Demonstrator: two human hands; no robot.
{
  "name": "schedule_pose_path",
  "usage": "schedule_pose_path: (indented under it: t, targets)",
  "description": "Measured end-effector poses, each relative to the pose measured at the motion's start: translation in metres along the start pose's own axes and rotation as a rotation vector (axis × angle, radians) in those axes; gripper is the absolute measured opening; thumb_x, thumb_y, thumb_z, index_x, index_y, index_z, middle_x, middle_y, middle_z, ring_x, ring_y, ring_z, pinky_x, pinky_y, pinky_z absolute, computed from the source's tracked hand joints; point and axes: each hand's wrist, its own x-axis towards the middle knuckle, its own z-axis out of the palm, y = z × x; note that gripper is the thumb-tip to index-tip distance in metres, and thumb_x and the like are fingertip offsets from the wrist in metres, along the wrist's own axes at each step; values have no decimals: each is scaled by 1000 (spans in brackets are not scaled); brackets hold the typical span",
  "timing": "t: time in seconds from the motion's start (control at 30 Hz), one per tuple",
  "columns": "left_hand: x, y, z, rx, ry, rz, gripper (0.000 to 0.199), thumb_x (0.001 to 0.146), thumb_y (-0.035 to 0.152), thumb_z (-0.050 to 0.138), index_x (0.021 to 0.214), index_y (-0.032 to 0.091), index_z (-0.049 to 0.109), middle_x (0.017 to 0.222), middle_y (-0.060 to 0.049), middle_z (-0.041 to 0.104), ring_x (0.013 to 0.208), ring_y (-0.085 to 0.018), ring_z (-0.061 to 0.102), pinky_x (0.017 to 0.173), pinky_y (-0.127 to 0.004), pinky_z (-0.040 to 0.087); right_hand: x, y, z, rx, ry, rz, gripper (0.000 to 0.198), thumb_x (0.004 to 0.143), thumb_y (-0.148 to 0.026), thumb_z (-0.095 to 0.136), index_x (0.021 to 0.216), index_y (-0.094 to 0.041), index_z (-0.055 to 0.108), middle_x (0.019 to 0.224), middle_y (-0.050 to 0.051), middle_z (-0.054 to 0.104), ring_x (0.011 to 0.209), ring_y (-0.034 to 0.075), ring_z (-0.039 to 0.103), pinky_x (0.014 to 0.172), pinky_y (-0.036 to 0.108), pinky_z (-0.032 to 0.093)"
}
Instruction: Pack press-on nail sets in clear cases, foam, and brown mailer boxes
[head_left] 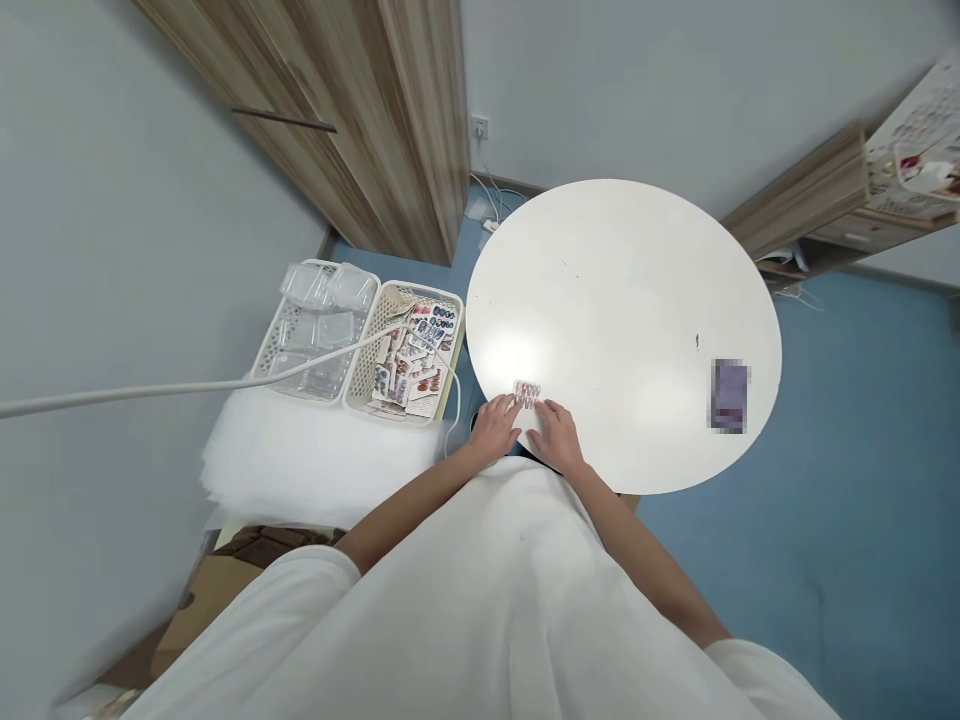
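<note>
A small set of press-on nails (527, 393) lies near the front edge of the round white table (615, 290). Its nails look pinkish-orange and silvery, in rows. My left hand (496, 428) rests at the lower left of the set, fingertips at its edge and thumb apart from the fingers. On the other side, my right hand (557, 436) has its fingers stretched toward the lower right corner, thumb spread inward. Neither hand is closed around the set; whether every fingertip touches it is too small to tell.
Left of the table stand a basket of nail sets on cards (365, 390) and a basket of clear plastic boxes (259, 352). A white cable (187, 386) crosses above them. White sheets (300, 460) are stacked below. A blurred purple item (729, 396) lies on the table's right.
</note>
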Motion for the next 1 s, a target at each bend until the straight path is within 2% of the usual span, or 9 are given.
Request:
schedule_pose_path:
  t: [0.17,0.5,0.7,1.0]
  targets:
    - [2,-9,-4,87,-27,60,54,76,25,52,129,22,40,137,-12,38,128,-30,28,103,-45,16,6,-16,7,-144,-25,18,57,74,-33,53,128,-21,42,134,12,41,119,32,34,94,47,31]
    - [16,-23,-33,372,-17,-48,57,85,38,37,136,16,29,143,-10,30,132,-26,22,103,-45,21,44,-54,10,-329,-128,-15,58,78,-29,45,133,-16,33,140,13,33,122,28,31,94,42,26]
    - [25,-28,-40,351,-19,-137,57,86,39,34,137,15,27,144,-9,27,133,-26,19,103,-46,20,63,-60,12,-349,-142,-45,58,78,-28,44,134,-15,33,141,14,30,121,29,31,93,43,27]
    - [27,-30,-40,316,-15,-177,60,85,36,36,140,16,21,146,-9,24,134,-26,15,104,-45,19,70,-59,12,-357,-175,-30,64,78,-35,44,137,-18,26,142,13,27,119,32,29,92,46,30]
